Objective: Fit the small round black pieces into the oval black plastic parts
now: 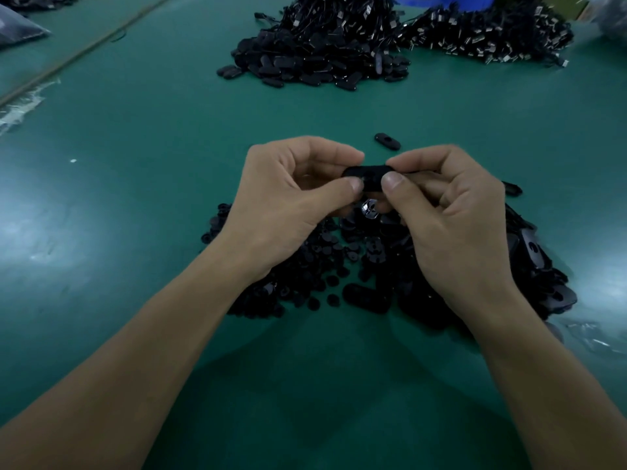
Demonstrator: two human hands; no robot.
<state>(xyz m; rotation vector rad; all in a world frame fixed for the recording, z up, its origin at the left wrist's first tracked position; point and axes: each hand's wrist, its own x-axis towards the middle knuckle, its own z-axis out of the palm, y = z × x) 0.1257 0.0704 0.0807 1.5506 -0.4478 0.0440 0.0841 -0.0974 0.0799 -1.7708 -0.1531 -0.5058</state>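
The left hand (288, 198) and right hand (451, 218) both pinch one oval part (370, 172), which lies crosswise between them. Each end is caught between a curled forefinger and a thumb, and the thumb tips nearly meet at its middle. Whether a round piece sits under the thumbs cannot be told; loose round pieces (305, 279) lie below the fingers, and a lone oval (387, 141) rests just beyond the fingertips.

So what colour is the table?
The table is teal green, seen best in the head view.
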